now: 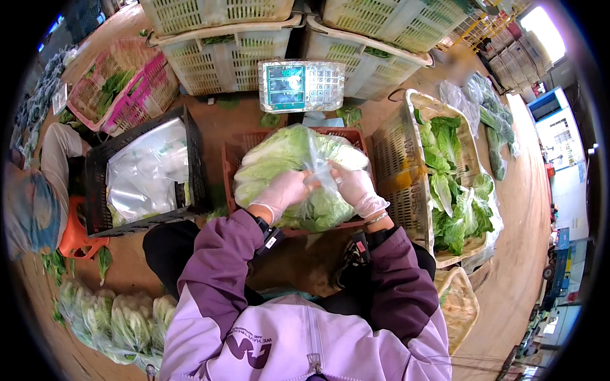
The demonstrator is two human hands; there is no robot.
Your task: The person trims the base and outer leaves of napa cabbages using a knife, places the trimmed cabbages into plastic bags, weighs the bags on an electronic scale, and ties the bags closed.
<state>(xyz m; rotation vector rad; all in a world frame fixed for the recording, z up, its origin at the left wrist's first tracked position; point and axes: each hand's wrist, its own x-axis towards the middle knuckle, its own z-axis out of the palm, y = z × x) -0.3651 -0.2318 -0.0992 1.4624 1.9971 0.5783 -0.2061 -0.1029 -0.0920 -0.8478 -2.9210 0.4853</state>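
A clear plastic bag full of pale green leafy lettuce lies in a reddish-brown crate in front of me. Gloved in thin white, my left hand is closed on the gathered plastic from the left side. My right hand, gloved the same way, pinches the bag's gathered mouth from the right, close to the left hand. Both hands meet over the middle of the lettuce. Just beyond the crate stands a scale display with a keypad, wrapped in clear film.
A black crate with plastic bags is at left, beside a pink-and-cream basket. At right, a cream basket holds loose greens. Stacked crates block the far side. Bagged lettuces lie at lower left. A person sits at far left.
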